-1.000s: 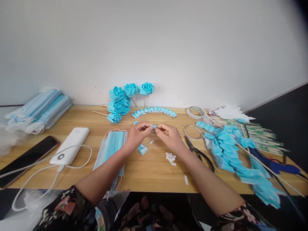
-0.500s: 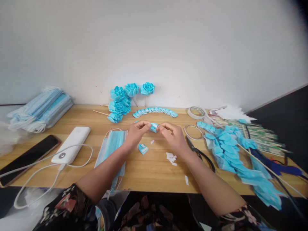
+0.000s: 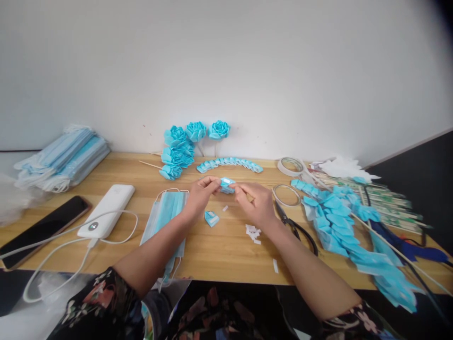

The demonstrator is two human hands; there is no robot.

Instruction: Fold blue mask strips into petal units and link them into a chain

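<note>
A small folded light-blue petal (image 3: 227,183) of mask fabric, with a white strip on it, is held above the table's middle. My left hand (image 3: 202,192) pinches its left side between thumb and fingertips. On its right side, the fingers of my right hand (image 3: 255,200) are closed at the edge, the index fingertip lying over the fabric. A second folded petal (image 3: 212,218) with a white strip lies on the table below. Beside it is a small white strip (image 3: 225,208), and a little heap of white strips (image 3: 252,232) sits below my right hand.
Behind stand blue fabric roses (image 3: 177,146) and a curved row of petals (image 3: 230,163). Blue masks (image 3: 166,215), a power bank (image 3: 106,210) and a phone (image 3: 46,231) lie left. Right are tape rolls (image 3: 286,195), scissors (image 3: 293,225), a petal chain (image 3: 332,222) and a blue glue gun (image 3: 406,245).
My right index finger has straightened and moved over the petal's right edge. The petal has turned slightly, and the view has shifted a little.
</note>
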